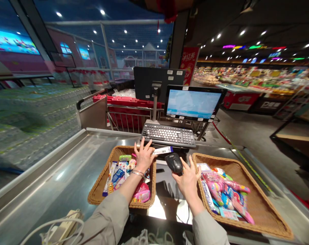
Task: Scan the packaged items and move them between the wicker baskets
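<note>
Above the left wicker basket (94,190), my left hand (144,158) pinches the end of a slim white-and-blue packet (163,150) bearing a barcode. Its other fingers are spread. My right hand (188,177) grips a black barcode scanner (174,162), whose head is just below and right of the packet. Small colourful packages, among them a blue packet (118,175) and a pink package (142,194), lie in the left basket, partly hidden by my left arm. In the right wicker basket (266,211) are several pink and blue packaged items (228,190).
A keyboard (168,134) stands behind my hands, with a lit monitor (193,103) and a dark second screen (158,83) beyond. The baskets rest on a metal counter (65,170) with raised edges. A power strip with white cables (67,224) lies at the front left.
</note>
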